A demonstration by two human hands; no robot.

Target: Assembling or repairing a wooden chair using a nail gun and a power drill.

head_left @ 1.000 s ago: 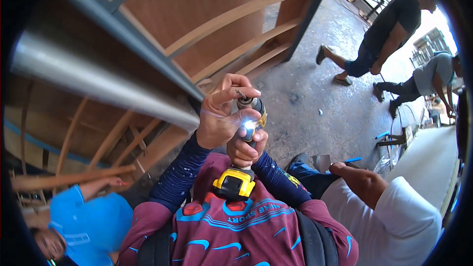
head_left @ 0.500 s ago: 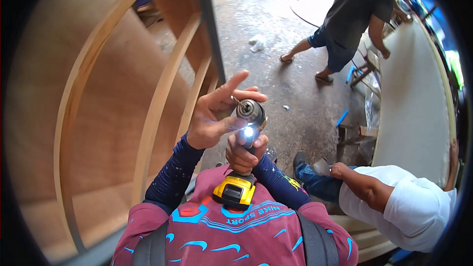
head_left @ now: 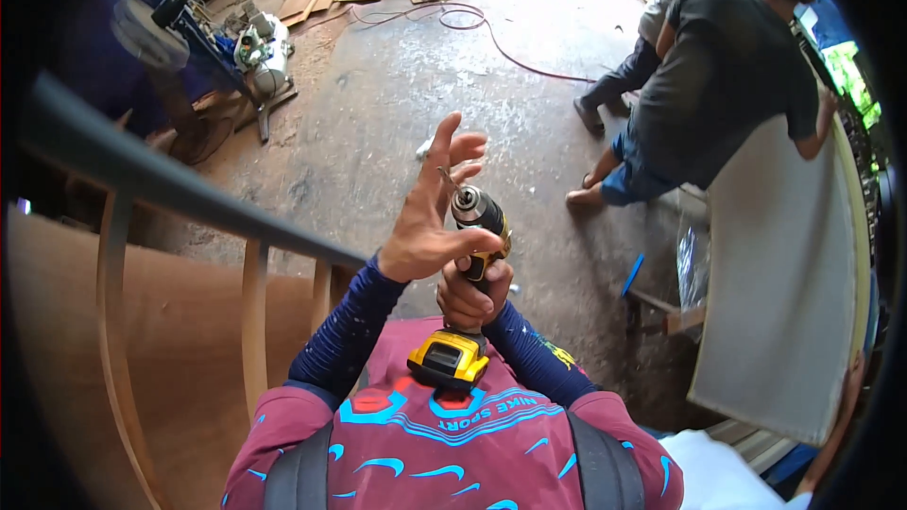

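My right hand (head_left: pixel 470 295) is wrapped round the grip of a yellow and black cordless drill (head_left: pixel 489 219). Its yellow battery (head_left: pixel 448 359) is close to my chest, and the chuck points up and away from me. A thin metal bit (head_left: pixel 446 173) shows at the chuck's tip, against my left fingers; its exact seating is hard to make out. My left hand (head_left: pixel 427 217) is beside the chuck with fingers stretched and apart. Its thumb lies across the drill's body, over the spot above the grip.
Left of me stands a wooden frame (head_left: pixel 253 312) with a grey top edge. At right, a person in dark clothes (head_left: pixel 723 85) leans over a large pale panel (head_left: pixel 779 274), another person behind. A red hose (head_left: pixel 510 55) crosses the floor; a compressor-like machine (head_left: pixel 269 52) stands far left. White cloth (head_left: pixel 704 467) shows lower right.
My view has swung left and up, so the wooden frame appears lower. The left thumb now crosses the drill, and its light no longer shows. The dark-clothed person has leaned over the panel.
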